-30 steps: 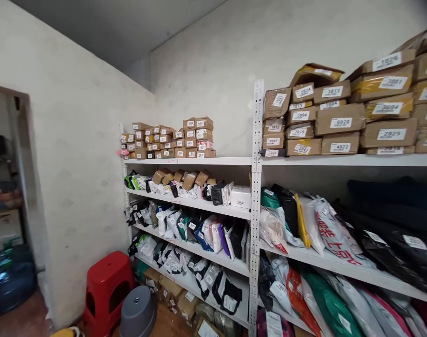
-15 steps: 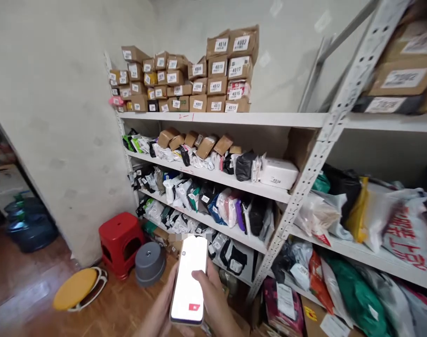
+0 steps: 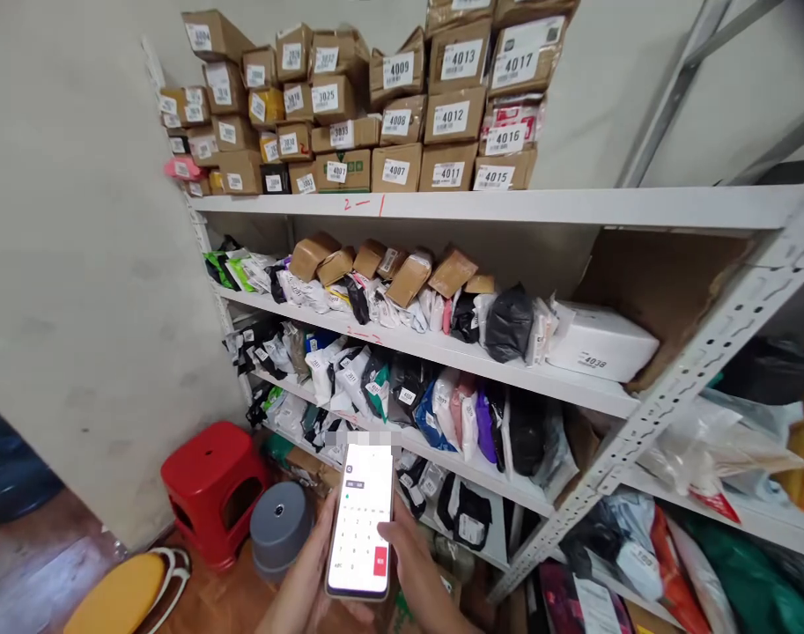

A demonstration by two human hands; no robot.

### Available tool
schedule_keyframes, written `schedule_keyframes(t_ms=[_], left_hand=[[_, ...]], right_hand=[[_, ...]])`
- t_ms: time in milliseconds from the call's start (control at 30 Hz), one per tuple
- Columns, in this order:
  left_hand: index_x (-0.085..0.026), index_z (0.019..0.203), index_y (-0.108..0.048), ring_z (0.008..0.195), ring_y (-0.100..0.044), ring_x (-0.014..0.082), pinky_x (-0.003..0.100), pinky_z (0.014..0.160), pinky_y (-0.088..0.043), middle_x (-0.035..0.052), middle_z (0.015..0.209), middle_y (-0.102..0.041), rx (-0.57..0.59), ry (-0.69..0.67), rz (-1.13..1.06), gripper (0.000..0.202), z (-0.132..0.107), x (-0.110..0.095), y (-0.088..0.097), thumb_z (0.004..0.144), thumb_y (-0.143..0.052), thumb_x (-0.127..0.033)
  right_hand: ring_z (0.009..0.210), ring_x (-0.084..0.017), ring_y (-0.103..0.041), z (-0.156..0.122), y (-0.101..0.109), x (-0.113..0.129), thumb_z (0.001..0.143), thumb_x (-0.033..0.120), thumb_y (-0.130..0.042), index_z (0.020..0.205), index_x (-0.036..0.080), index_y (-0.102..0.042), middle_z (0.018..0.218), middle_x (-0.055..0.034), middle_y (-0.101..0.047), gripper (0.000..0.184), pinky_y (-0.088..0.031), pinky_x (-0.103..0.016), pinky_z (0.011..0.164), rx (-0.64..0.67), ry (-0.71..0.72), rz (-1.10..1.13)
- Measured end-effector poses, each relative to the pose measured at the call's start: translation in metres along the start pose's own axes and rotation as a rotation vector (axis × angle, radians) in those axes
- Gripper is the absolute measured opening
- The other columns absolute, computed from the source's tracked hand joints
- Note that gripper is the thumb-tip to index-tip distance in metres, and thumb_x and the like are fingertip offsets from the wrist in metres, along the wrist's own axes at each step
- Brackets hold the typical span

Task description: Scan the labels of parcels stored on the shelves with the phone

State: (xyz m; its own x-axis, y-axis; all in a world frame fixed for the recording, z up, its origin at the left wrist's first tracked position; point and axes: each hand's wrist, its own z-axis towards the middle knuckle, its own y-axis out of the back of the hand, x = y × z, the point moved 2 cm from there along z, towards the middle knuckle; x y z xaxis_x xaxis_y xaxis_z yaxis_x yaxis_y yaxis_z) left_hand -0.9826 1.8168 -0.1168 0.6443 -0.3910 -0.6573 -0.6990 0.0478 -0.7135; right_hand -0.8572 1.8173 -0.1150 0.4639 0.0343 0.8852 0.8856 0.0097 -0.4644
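Note:
A smartphone (image 3: 359, 528) is held upright low in the middle of the head view, its bright screen facing me with a number keypad and a red button. My left hand (image 3: 313, 563) wraps round its left side and back. On the other side, my right hand (image 3: 411, 563) grips the right edge, its thumb over the right part of the keypad. Beyond the phone stands a white metal shelf (image 3: 481, 204) full of parcels. Numbered cardboard boxes (image 3: 451, 116) are stacked on its top level; bagged parcels (image 3: 408, 387) fill the lower levels.
On the floor to the left are a red plastic stool (image 3: 213, 467), a grey round stool (image 3: 283, 528) and a yellow round-topped stool (image 3: 121, 594). A blue water bottle (image 3: 11, 475) stands at the left edge. A second shelf with parcels (image 3: 725, 440) adjoins on the right.
The shelf appears larger and closer now. The phone screen has gone from mostly blank white to a number keypad. My right thumb has shifted right and slightly down over the screen.

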Motion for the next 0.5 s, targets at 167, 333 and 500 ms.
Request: schedule_keyframes(t_ms=[167,333,500], left_hand=[[-0.028,0.120,-0.062,0.126,-0.048,0.0273,0.039,0.104,-0.041,0.0038,0.129,-0.059,0.175,0.068,-0.007,0.049,0.037,-0.045,0.027,0.075,-0.069,-0.047],[-0.029,0.123,-0.059,0.128,-0.046,0.0265,0.040,0.107,-0.038,0.0031,0.132,-0.057,0.135,0.123,0.043,0.055,0.064,-0.082,0.056,0.073,-0.068,-0.053],[-0.024,0.131,-0.050,0.122,-0.051,0.0286,0.039,0.097,-0.046,0.0076,0.129,-0.059,0.155,0.232,0.155,0.070,0.079,-0.110,0.072,0.073,-0.065,-0.060]], right_hand=[[0.095,-0.029,-0.065,0.039,-0.029,-0.014,0.068,0.032,-0.056,0.108,0.025,-0.064,0.107,-0.0043,-0.073,0.041,-0.050,-0.040,0.081,-0.025,0.040,0.032],[0.093,-0.028,-0.065,0.070,-0.062,-0.026,0.065,0.030,-0.058,0.106,0.022,-0.066,0.098,-0.0029,-0.075,0.042,-0.049,-0.039,0.081,-0.115,0.055,0.028],[0.096,-0.028,-0.064,0.082,-0.086,-0.032,0.066,0.028,-0.057,0.108,0.022,-0.065,0.100,-0.0012,-0.074,0.044,-0.047,-0.039,0.083,-0.214,0.041,0.013]])
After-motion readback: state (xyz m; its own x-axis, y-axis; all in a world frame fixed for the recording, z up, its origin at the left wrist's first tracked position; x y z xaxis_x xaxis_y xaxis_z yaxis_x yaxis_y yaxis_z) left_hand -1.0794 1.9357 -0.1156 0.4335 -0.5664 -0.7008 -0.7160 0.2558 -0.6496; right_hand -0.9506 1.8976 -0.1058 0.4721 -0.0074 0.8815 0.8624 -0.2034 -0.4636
